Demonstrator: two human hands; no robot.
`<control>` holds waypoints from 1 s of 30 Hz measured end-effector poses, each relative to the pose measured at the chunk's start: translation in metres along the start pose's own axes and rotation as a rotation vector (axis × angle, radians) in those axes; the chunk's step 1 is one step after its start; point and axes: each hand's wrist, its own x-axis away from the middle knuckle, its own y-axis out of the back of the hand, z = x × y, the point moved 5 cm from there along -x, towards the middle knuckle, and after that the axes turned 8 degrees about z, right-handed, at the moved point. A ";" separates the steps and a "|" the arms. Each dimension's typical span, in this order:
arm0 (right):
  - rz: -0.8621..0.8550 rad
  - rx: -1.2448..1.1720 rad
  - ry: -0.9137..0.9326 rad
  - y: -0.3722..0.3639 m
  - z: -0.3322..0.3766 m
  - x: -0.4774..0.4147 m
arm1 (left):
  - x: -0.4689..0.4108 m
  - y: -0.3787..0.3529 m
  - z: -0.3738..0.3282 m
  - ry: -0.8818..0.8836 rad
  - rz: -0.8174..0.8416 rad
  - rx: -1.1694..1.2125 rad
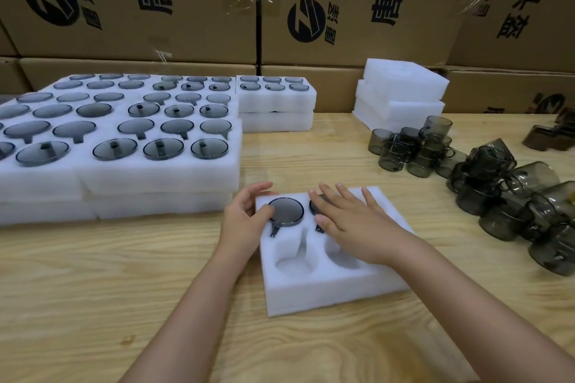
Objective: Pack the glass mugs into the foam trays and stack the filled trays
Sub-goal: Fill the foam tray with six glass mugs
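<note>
Curled in a loose grip, the left hand [245, 218] held the left mug [286, 211], thumb on its near-left rim and fingers bent round toward the far-left corner of the foam tray [326, 292]. That mug sat base-up in the tray's far-left pocket, its handle pointing near. Beside it the right hand [351, 222] lay flat, fingers straight and spread, pressing on the right mug [315, 208] in the far-middle pocket, most of which it hid. Two near pockets of the tray showed bare foam.

All of it rested on a pale wooden counter [124, 274] with strong grain. To the left stood the filled trays [124, 134], stacked in layers and set edge to edge, grey mug bases showing in rows. On the far right sat a short pile of empty foam trays [401, 93]. Near them, along the right side, the loose mugs [497, 180] were heaped, smoky grey, some tipped on their sides; a few brown mugs [547, 137] stood farther right. Behind the counter rose a wall of cardboard boxes [357, 9] printed in black.
</note>
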 end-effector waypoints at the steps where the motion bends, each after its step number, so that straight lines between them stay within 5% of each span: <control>1: 0.021 0.006 -0.018 -0.001 0.001 0.000 | 0.000 0.001 0.000 -0.001 0.001 -0.005; 18: -0.111 -0.243 -0.064 0.008 -0.005 -0.051 | 0.002 0.002 0.004 -0.035 0.072 0.067; 22: -0.534 -0.696 -0.088 0.046 -0.048 -0.043 | 0.000 0.007 0.009 -0.019 0.059 0.059; 24: -0.665 -0.354 -0.308 0.067 -0.096 -0.040 | 0.000 0.006 0.011 -0.019 0.059 0.059; 27: -0.417 0.028 -0.640 0.071 -0.158 -0.049 | -0.001 0.007 0.011 -0.022 0.055 0.057; 30: -0.286 0.110 -0.725 0.063 -0.180 -0.061 | -0.002 0.007 0.011 -0.023 0.055 0.048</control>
